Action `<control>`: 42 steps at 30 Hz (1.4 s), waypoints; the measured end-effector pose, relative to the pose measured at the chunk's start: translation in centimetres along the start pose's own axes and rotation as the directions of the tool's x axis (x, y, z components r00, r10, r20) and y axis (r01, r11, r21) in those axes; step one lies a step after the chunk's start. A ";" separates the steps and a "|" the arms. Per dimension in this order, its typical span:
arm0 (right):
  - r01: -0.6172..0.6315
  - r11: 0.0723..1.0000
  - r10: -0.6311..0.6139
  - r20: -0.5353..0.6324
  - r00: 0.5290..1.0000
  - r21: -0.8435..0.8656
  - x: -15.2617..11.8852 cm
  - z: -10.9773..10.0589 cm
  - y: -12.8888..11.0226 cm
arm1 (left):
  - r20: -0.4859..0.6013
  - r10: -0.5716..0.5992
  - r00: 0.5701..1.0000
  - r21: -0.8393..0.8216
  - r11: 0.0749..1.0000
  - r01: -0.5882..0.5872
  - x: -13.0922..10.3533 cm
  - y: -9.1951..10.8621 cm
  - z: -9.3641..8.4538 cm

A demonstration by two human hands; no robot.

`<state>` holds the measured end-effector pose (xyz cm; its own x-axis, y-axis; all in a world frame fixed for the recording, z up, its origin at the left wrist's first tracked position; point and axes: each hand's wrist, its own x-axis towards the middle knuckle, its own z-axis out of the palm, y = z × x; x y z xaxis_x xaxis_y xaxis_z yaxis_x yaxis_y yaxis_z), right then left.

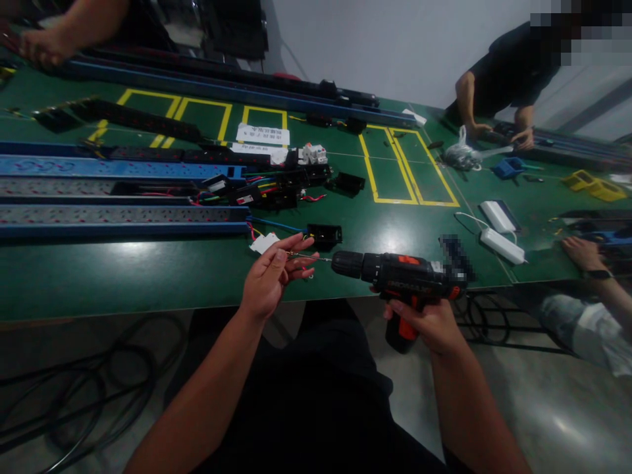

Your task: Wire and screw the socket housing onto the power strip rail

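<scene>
My right hand (427, 322) is wrapped round the grip of a black and orange cordless drill (399, 273), held level over the table's front edge. Its chuck points left, and a long thin bit (316, 257) runs from it to the fingers of my left hand (269, 280). That hand is palm up, thumb bent in and fingertips partly stretched out. Small metal bits show at its fingers, too small to name. Just behind it is a white block (264, 243) with wires. A black open box (324, 234) on a blue wire lies beyond.
Blue metal rails (207, 229) with sockets lie at left on the green table (123, 270). Loose wired parts (281, 187) cluster at their ends. White adapters (502, 245) and a plastic bag (463, 157) lie right. Co-workers' hands (523, 138) work across the table and at right.
</scene>
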<state>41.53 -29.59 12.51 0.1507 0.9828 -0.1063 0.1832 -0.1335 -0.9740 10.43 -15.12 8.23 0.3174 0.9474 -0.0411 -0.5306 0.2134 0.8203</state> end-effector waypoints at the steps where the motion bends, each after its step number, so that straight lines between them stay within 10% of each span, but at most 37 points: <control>1: 0.013 1.000 -0.013 -0.001 1.000 0.003 0.0 0.0 0.2 | 0.000 0.003 1.000 -0.002 1.000 -0.003 -0.1 -0.1 -0.1; 8: -0.010 1.000 0.009 -0.041 0.999 -0.026 0.8 -0.8 -0.6 | -0.109 0.249 0.962 0.391 0.901 -0.189 2.0 -0.6 -3.1; 12: -0.002 0.996 -0.006 -0.090 0.996 -0.089 3.0 -2.8 -3.5 | 0.105 0.439 0.892 0.789 0.509 -0.343 5.5 0.5 -5.1; 18: 0.013 0.972 -0.012 0.005 1.000 -0.234 7.7 -5.4 -7.4 | 0.449 0.135 0.883 0.884 0.075 -0.461 10.9 0.6 -5.5; 25: 0.030 0.910 0.052 0.185 0.981 -0.414 12.5 -4.0 -11.0 | 0.513 -0.041 0.857 0.857 0.076 -0.510 12.7 -2.4 -4.9; 42: 0.238 0.778 -0.012 0.364 0.931 -0.581 17.2 -2.4 -14.5 | 0.243 0.253 0.937 0.957 0.097 -0.274 6.5 -3.3 -1.8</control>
<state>43.78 -11.09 25.33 -0.2159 0.9632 -0.1600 0.7431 0.0559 -0.6668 12.84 -9.24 4.19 0.3537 0.8833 0.3075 0.6135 -0.4673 0.6365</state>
